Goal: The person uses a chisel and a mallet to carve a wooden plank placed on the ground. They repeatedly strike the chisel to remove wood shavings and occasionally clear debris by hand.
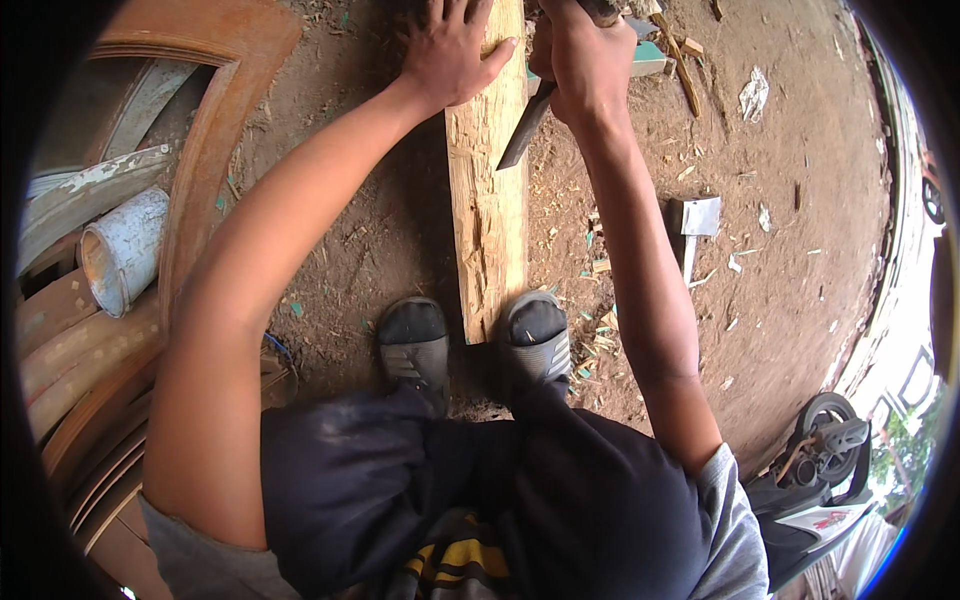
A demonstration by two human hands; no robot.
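A long, rough-hewn wooden plank [487, 215] lies on the ground ahead of me, its near end between my sandalled feet. My left hand [450, 55] rests on the plank's far part, thumb spread and fingers stretched out; the fingertips run toward the upper edge of the view. Just right of it, my right hand [590, 65] is wrapped round a dark tool [526, 130]. One flat, slanted end of that tool points down over the plank, and a rounded end sticks out above the fist. The tool's kind is not plain.
A brown wooden frame [190, 210], a whitish tube-shaped can [125, 250] and boards fill the left side. On the dirt at right lies a tool with a square metal head [697, 216]. A green piece [645, 58] lies beyond my right hand. A wheel [828, 430] stands lower right.
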